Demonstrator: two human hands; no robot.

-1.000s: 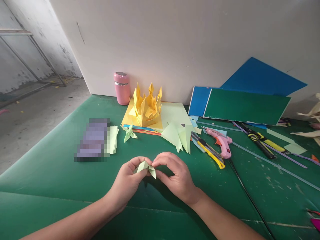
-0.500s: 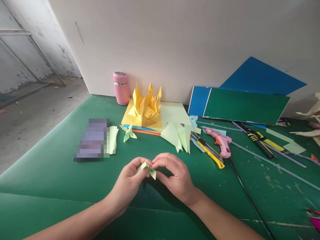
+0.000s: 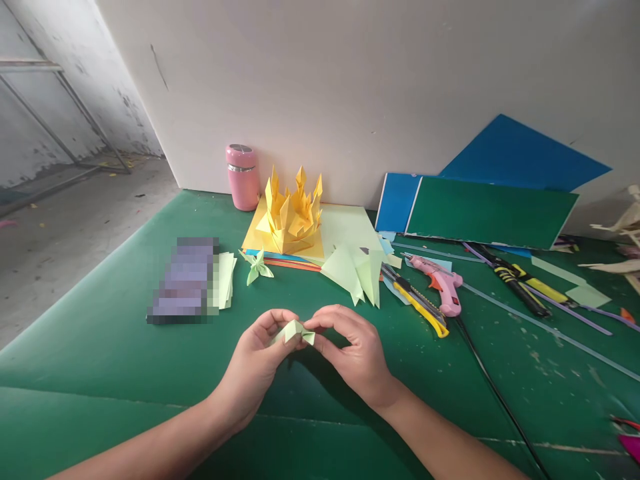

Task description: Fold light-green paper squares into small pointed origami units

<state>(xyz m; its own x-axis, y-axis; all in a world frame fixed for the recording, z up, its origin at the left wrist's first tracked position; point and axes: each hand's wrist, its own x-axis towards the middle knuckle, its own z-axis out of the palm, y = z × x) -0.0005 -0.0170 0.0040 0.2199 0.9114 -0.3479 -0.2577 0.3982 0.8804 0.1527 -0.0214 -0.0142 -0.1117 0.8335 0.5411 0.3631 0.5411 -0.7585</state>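
A small piece of folded light green paper (image 3: 294, 331) is held between both hands above the green table. My left hand (image 3: 263, 353) is closed round its left part, with the thumb across the front. My right hand (image 3: 353, 350) pinches its right end between thumb and fingers. Beyond the hands lies a finished-looking light green paper flower (image 3: 257, 268). Folded light green sheets (image 3: 353, 273) rest to the right of it. A yellow folded-paper crown (image 3: 295, 223) stands on a stack of coloured paper (image 3: 255, 237) behind.
At the left, a pixelated dark slab (image 3: 185, 280) lies beside green paper slips (image 3: 227, 280). A pink flask (image 3: 243, 180) stands by the wall. To the right are a yellow cutter (image 3: 417, 303), a pink glue gun (image 3: 443, 283) with its cord, pliers-like tools (image 3: 520, 287) and boards (image 3: 490, 210).
The folded paper has turned a little in my fingers, showing more of its top face. My right fingertips have shifted slightly right onto its right end.
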